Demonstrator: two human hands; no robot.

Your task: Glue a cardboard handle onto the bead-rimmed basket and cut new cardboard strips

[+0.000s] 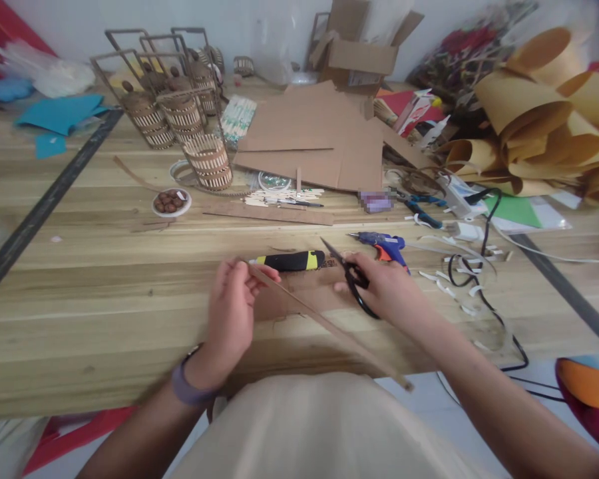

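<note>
My left hand (232, 313) is closed on one end of a long thin cardboard strip (329, 326), which slants down to the right past the table's front edge. My right hand (384, 289) grips black scissors (347, 273), blades pointing up and left, close above the strip. A black and yellow utility knife (289, 261) lies on the wooden table (104, 286) just beyond my hands, beside a flat brown cardboard piece (304, 293).
A blue glue gun (382, 243) with its black cord (484, 293) lies right of the scissors, among white scraps. Cardboard sheets (314, 143), small woven baskets (180, 113), a dish of brown beads (171, 201), rolled brown paper (544, 106) and an open box (359, 46) fill the back.
</note>
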